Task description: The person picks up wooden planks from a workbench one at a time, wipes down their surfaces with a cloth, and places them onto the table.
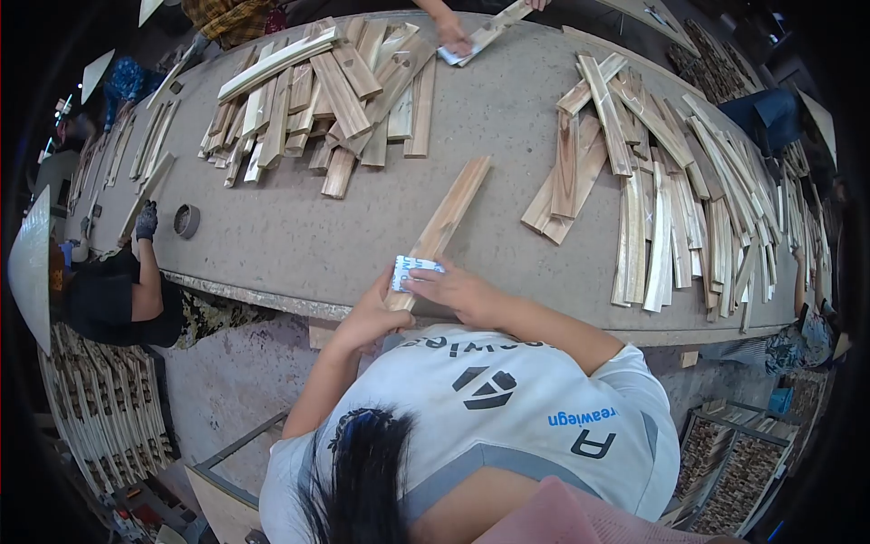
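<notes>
A light wooden strip (449,210) points away from my body over the near edge of the grey table (353,238). My left hand (370,315) is closed around the strip's near end, with the thumb along it. Wrapped across the strip is a white pad with blue print (402,275). My right hand (453,292) presses its fingers on this pad from the right side; part of the pad is hidden under them.
Piles of wooden strips lie at the back left (299,100) and on the right (671,195). A small round container (186,220) stands near a co-worker's gloved hand (147,220). Across the table, another person's hands (453,38) hold a strip and a white pad.
</notes>
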{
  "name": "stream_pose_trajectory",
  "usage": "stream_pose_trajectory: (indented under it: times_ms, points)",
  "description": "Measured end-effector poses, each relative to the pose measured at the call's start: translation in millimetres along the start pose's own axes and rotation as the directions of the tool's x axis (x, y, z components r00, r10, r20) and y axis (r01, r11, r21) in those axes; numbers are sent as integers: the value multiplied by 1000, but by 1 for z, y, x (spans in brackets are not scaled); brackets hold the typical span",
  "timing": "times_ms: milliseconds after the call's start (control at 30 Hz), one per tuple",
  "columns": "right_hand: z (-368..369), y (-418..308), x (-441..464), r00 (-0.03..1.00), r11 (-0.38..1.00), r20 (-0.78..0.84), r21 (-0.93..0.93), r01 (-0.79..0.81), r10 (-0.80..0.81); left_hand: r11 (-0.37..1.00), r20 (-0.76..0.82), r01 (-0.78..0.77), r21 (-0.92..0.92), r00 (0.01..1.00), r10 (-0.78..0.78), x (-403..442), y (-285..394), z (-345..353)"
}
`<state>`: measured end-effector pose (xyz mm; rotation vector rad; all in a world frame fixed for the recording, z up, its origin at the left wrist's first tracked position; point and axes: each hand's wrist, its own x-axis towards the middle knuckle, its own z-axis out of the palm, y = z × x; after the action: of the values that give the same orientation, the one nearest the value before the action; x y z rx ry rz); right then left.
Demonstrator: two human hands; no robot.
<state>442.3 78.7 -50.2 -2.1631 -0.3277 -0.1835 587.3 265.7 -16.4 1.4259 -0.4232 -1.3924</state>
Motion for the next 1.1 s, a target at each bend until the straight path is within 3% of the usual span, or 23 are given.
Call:
stream_pose_trajectory:
  times_ms: [33,100,133,200,233,267,333,400,467,500,533,567,633,700,733,767,800,833,867,933,1000,1033,1100]
  points:
    - [-3,19,-4,1000,1000,-10,-4,-6,6,998,-8,58,27,998,-58,-4,9,7]
    - [-15,71,-21,947,964,-277,-162,-213,162,989,34,141,-35,990,-139,0,6,7]
    - [-19,72,-21,942,960,-288,-166,-226,172,970,68,222,-101,974,-216,2,4,8]
    - [-20,74,-9,911,912,-371,-285,-295,179,963,59,240,-122,970,-234,2,4,10]
    - [-16,49,2,955,943,-279,-280,-180,99,953,77,242,-182,970,-231,3,1,6]
    - [-15,32,6,948,939,-302,-284,-193,103,940,98,244,-238,969,-227,3,1,3]
    - [-18,13,9,995,980,28,-177,95,-92,966,108,222,-133,972,-208,1,7,3]
    - [-34,41,-2,999,964,-33,-265,16,-26,984,-1,159,77,987,-160,1,10,5]
    - [-63,59,-19,883,780,-303,-424,-461,358,980,44,143,137,988,-151,12,16,3]
    - [-77,59,-27,809,868,-490,-186,-460,324,975,43,34,222,998,-44,23,17,7]
    - [-92,50,-32,691,922,-646,53,-383,324,952,47,-70,298,997,58,31,24,18]
    - [-106,39,-36,586,934,-729,245,-260,354,834,74,-93,543,995,63,43,37,33]
    - [-134,1,-41,426,875,-806,480,66,411,858,347,-364,362,907,238,82,35,65]
    - [-153,-24,-51,380,774,-832,532,343,404,980,595,-189,-68,781,192,109,53,91]
    - [-156,-33,-59,382,725,-840,532,439,385,977,594,-204,-65,779,202,131,62,87]
    - [-155,-38,-69,386,728,-845,523,444,371,756,444,-544,365,815,372,159,66,78]
    - [-150,-43,-80,429,584,-809,587,561,402,306,362,-603,737,734,574,181,77,70]
    - [-144,-48,-91,477,417,-770,634,652,425,180,193,-421,889,702,685,192,100,57]
    - [-137,-51,-100,477,420,-771,632,651,421,89,45,-187,978,610,791,202,124,38]
    - [-121,-55,-116,489,244,-691,678,693,533,277,-353,227,934,459,815,229,155,-6]
    - [-105,-52,-126,469,226,-680,673,704,564,349,-535,455,819,387,751,248,161,-55]
    - [-97,-49,-129,421,183,-680,629,755,600,348,-534,455,819,386,752,252,159,-74]
    - [-90,-45,-131,379,139,-672,583,801,636,487,-640,416,768,539,548,254,152,-99]
